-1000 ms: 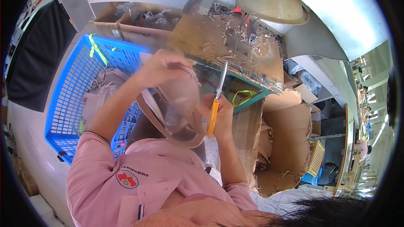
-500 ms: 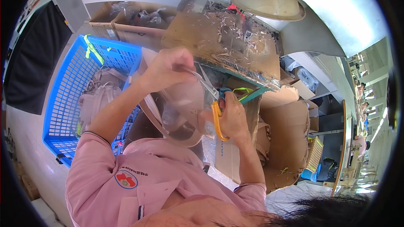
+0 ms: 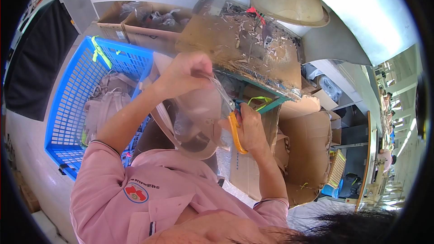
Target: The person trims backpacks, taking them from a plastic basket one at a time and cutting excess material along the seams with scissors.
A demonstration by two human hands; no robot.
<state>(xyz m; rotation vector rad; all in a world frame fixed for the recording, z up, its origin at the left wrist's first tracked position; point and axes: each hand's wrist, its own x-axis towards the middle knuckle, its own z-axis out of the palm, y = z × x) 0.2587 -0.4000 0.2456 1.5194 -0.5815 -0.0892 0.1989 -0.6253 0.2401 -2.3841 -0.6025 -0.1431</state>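
My left hand is closed, thumb and fingers pinched at the upper edge of a pale pinkish bag piece with a see-through panel. The piece hangs over my lap, its lower rim curved. In my right hand is a pair of scissors with yellow handles, one loop showing below my fingers. The blades point up and left, close together, their tips near my left fingertips. Whatever lies between the tips is too small to make out.
To the left, a blue plastic basket holds greyish-pink bags. Ahead stands a worn bench strewn with scraps, under a lamp shade. Open cardboard boxes are at right; others sit behind the basket.
The scissor blades were spread apart and have now closed. My right hand has moved slightly down. My left hand keeps its pinch nearly in place.
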